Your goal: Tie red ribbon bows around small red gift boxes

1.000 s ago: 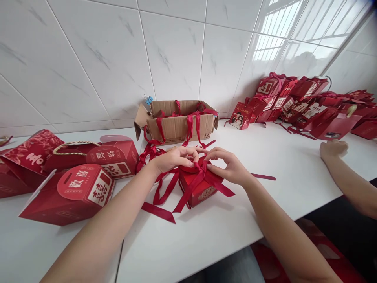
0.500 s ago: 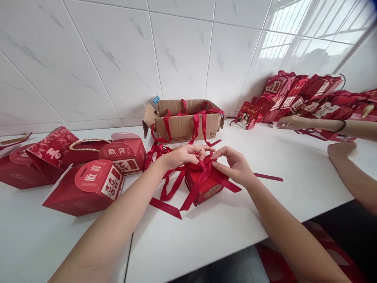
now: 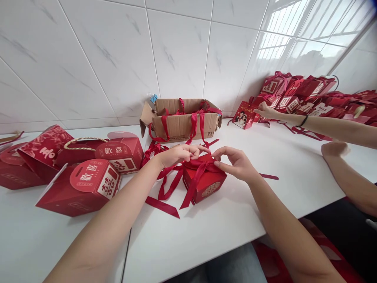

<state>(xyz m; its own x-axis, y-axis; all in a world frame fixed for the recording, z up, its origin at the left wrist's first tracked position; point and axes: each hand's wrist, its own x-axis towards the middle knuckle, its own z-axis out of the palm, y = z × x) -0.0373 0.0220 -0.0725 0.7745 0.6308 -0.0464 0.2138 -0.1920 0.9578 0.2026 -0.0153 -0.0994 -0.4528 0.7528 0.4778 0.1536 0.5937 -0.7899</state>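
Observation:
A small red gift box (image 3: 209,189) with a round patterned emblem stands on the white table in front of me. A red satin ribbon (image 3: 198,175) crosses its top, and one tail hangs down the front. At the top left of the box, my left hand (image 3: 182,155) pinches the ribbon, with its index finger stretched toward the right. My right hand (image 3: 237,163) is at the top right corner, its thumb and index finger closed on the ribbon. Fingers partly hide the ribbon's crossing. More loose ribbon lies left of the box.
An open cardboard box (image 3: 179,127) with ribbons over its rim stands behind. Red gift boxes (image 3: 85,188) fill the left; several more are piled (image 3: 309,88) at the back right. A co-worker's hand (image 3: 266,111) touches a red box with a couple picture (image 3: 243,116).
The ribbon end at the box's right front is gone from there, and the ribbon's crossing lies flatter. The co-worker's far hand has moved left to the picture box.

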